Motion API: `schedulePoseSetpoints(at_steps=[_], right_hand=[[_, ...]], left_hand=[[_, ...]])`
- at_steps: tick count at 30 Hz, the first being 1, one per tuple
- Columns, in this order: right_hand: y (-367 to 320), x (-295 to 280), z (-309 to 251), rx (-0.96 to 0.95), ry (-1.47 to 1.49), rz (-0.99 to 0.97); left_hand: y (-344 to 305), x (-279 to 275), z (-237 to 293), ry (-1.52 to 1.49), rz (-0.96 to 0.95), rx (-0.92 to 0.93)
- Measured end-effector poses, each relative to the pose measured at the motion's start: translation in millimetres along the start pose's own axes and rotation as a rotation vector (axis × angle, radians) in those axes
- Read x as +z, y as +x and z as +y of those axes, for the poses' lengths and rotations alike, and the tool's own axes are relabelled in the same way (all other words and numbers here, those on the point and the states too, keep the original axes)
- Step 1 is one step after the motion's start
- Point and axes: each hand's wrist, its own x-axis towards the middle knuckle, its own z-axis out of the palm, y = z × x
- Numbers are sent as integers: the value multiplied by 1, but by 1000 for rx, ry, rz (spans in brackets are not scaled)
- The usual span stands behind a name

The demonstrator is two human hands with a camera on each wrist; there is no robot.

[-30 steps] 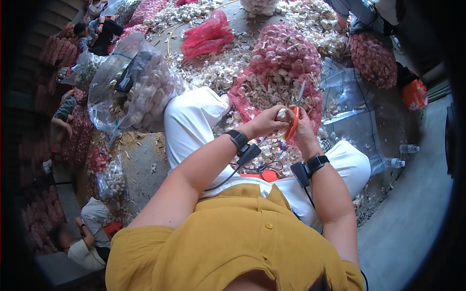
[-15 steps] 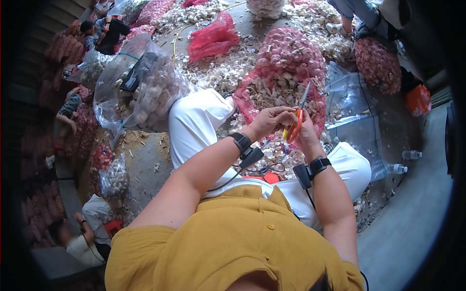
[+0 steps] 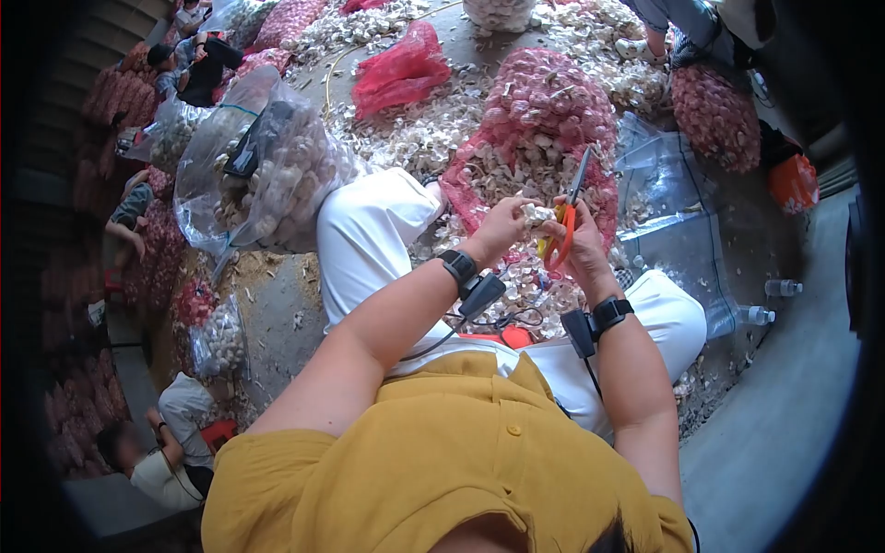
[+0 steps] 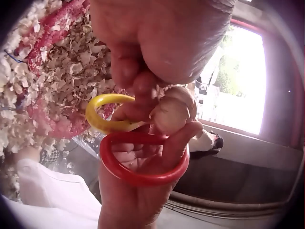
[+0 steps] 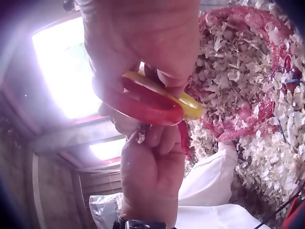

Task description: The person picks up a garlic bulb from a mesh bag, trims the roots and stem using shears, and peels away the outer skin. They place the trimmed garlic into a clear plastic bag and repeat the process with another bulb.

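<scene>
A pale garlic bulb (image 3: 536, 214) sits between the two hands, over a pink mesh sack (image 3: 475, 189) strewn with garlic skins. The left hand (image 3: 501, 230) pinches the bulb (image 4: 174, 109) with its fingertips. In the right hand (image 3: 583, 247) is a pair of scissors (image 3: 560, 241) with red and yellow handles, its blade pointing away from the body. At close range, the left wrist view has the right thumb against the bulb and the red handle loop (image 4: 143, 179) around that thumb's base. The scissors' blades are hidden in both wrist views.
A clear plastic bag (image 3: 300, 189) of garlic bulbs stands beyond the left knee, a dark object on top. Full mesh sacks (image 3: 714, 115) and an empty red one (image 3: 401, 69) lie farther off. Clear plastic sheeting (image 3: 678, 240) and bottles (image 3: 784, 288) are at the right. Other people sit around.
Half a second ago the hands were closer together and the bulb was hidden behind fingers. Now the left hand is slightly farther left and the bulb shows between them. The scissors stay in the right hand.
</scene>
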Motion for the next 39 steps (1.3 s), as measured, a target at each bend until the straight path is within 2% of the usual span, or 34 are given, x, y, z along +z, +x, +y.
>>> schedulePoseSetpoints(at_steps=[1, 3, 4, 6, 8, 10, 13, 17, 18, 20, 21, 23, 24, 26, 27, 30, 31, 32, 34, 36, 38, 39], right_hand=[[1, -1, -1, 1, -1, -1], [2, -3, -1, -9, -231, 32], [2, -4, 0, -6, -231, 32], [3, -5, 2, -31, -281, 48], [3, -1, 4, -76, -321, 70], [2, 0, 3, -121, -363, 99], [2, 0, 2, -115, -411, 155], [1, 1, 2, -164, -255, 78], [1, 1, 1, -164, -223, 48], [0, 5, -2, -161, -215, 59], [0, 6, -4, -157, -208, 68], [0, 6, -10, -147, -257, 81], [0, 5, -12, -136, -305, 94], [1, -3, -9, -108, -416, 85], [1, -4, -8, -81, -528, 71], [-1, 2, -6, -110, -482, 121], [0, 5, -6, -111, -482, 120], [0, 7, -5, -150, -449, 130], [-2, 4, -2, -185, -416, 145], [1, -2, 5, -226, -527, 117], [-1, -3, 5, -215, -527, 108], [-1, -2, 4, -205, -527, 101]], left_hand=[[-2, -3, 5, -1, 1, 0], [-9, -10, 19, -449, -114, -175], [-12, -8, 24, -451, -112, -176], [-14, -7, 29, -105, -216, -104], [-11, -6, 26, -91, -223, -66], [-11, 1, 25, -382, -145, -51], [-13, 7, 20, -458, -127, -46], [-8, 7, 20, -543, -47, -98], [-8, 6, 21, -542, -47, -98], [-7, 0, 23, -257, -9, -159], [-6, -2, 22, -256, -11, -159], [-3, -8, 19, 11, 2, -89], [-5, -7, 26, 13, 1, -90], [-8, -4, 38, -26, -119, 69], [-10, -8, 42, 15, -264, 23], [-5, -12, 35, -54, -279, -52], [-8, -6, 36, -153, -187, -19], [-10, -3, 38, -153, -187, -18], [-13, 4, 40, -413, -66, -27], [-11, 7, 36, -396, -46, -23], [-6, 3, 26, -49, -7, 107], [-6, 2, 29, -48, -5, 107]])
